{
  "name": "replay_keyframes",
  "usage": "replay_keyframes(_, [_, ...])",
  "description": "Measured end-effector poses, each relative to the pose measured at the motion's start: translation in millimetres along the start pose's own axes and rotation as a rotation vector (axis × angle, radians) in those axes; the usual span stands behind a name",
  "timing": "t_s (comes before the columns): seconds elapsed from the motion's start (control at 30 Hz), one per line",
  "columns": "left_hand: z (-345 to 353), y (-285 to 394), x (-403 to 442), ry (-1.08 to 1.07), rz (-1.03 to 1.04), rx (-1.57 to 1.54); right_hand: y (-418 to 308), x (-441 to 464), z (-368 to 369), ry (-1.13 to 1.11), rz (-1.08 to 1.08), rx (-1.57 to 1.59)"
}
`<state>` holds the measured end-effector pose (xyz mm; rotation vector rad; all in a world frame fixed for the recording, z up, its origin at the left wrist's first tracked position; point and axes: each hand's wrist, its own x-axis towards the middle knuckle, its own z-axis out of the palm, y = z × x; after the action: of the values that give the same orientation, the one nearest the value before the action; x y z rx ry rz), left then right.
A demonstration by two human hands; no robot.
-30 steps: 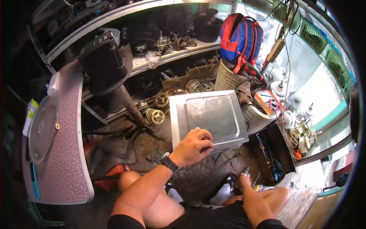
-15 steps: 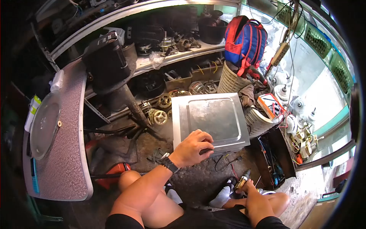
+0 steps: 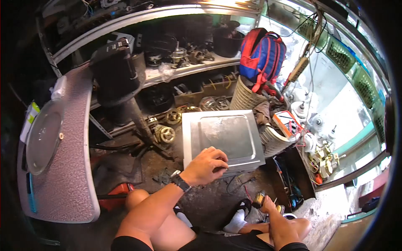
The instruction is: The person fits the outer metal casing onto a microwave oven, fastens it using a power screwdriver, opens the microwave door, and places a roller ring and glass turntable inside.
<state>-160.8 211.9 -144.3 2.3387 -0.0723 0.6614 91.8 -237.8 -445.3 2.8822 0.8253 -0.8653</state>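
Right hand: closed round the handheld tool (image 3: 259, 199), low by the right knee, right hand (image 3: 269, 206) well apart from the box
Tool axis: blurred, can't tell where it points
Left hand: left hand (image 3: 206, 167) narrow, fingers curled, at the near edge of the metal box (image 3: 228, 136); contact unclear
Box: on the floor (image 3: 205, 201), top face up, long axis unclear
Room: floor with loose wires nearside; tool bin (image 3: 300, 178) just beside near right corner; shelf (image 3: 188, 67) beyond far edge
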Motion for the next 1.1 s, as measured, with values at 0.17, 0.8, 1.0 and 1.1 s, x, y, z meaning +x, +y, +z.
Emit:
replay_keyframes(0.17, [-1.8,-4.6,1.4,-0.021,0.022,-0.025,-58.9,-58.6,-169.3,-0.113,-0.183,-0.055])
replay_keyframes(0.8, [-2.8,-0.9,-1.1,0.011,0.044,-0.01,-321.6,-214.4,-444.7,-0.159,-0.88,-0.034])
replay_keyframes(1.0, [-1.2,-2.9,-3.0,0.021,0.025,-0.013,-322.6,-172.8,-425.1,-0.145,-1.005,-0.031])
replay_keyframes(1.1, [-1.3,-2.3,-2.8,0.011,0.011,-0.021,-326.5,-172.0,-426.5,-0.17,-0.99,-0.037])
